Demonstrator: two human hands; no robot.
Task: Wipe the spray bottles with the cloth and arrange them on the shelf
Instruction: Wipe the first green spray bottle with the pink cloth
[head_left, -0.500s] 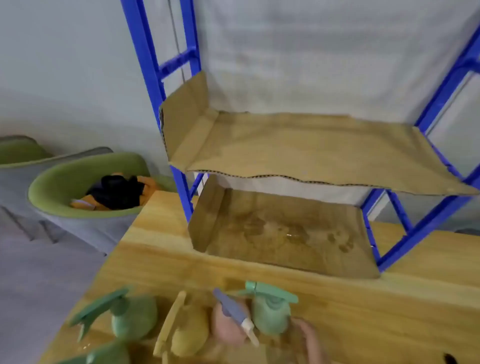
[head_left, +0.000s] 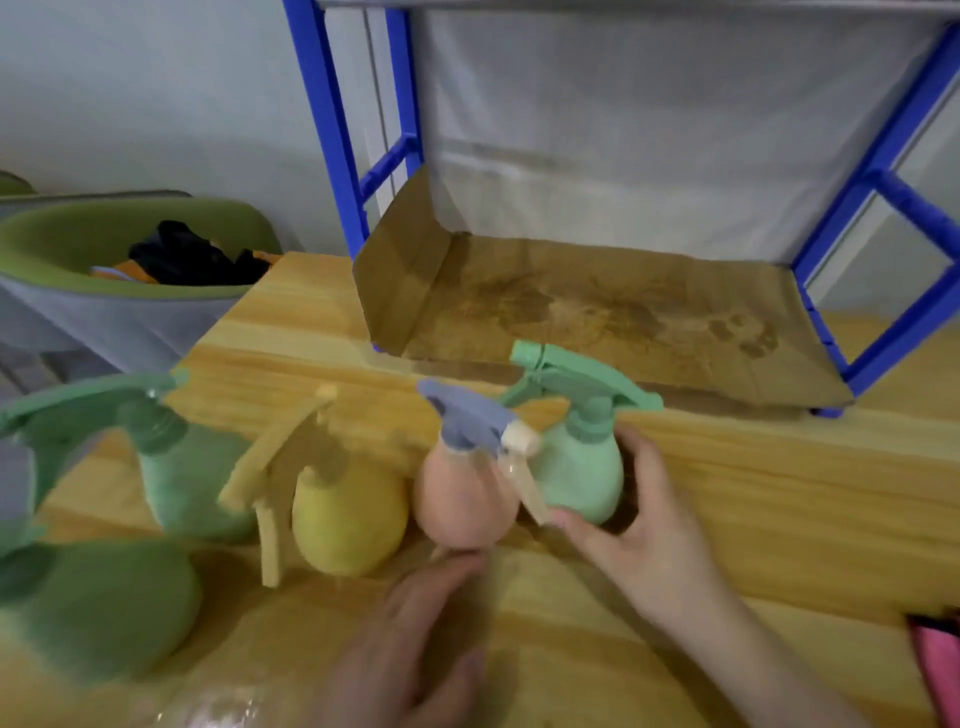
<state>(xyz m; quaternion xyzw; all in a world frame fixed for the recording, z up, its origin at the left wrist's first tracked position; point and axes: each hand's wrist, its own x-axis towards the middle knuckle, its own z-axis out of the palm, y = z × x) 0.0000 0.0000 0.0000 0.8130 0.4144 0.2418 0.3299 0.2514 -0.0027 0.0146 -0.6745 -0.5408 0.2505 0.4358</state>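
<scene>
Your worktop (head_left: 753, 499) carries the blue-framed shelf (head_left: 878, 161) along its far edge, its bottom level lined with bare cardboard (head_left: 597, 312) that shows damp-looking stains. Toward the near left corner stand two large green bottles (head_left: 98, 603), blurred, then a yellow bottle (head_left: 348, 519), a pink bottle (head_left: 462, 499) with a lilac trigger, and a pale green bottle (head_left: 582, 478) nearest the shelf. Your right hand (head_left: 644, 525) has its fingers and thumb curled round the pale green bottle's belly; grip it low and firm so the heavy trigger head does not tip it. Your left hand (head_left: 415, 644) sits loose and holds nothing just under the pink bottle. A pink thing at the right edge (head_left: 940, 660) may be the cloth; I'd fetch it before you lift anything onto the shelf
</scene>
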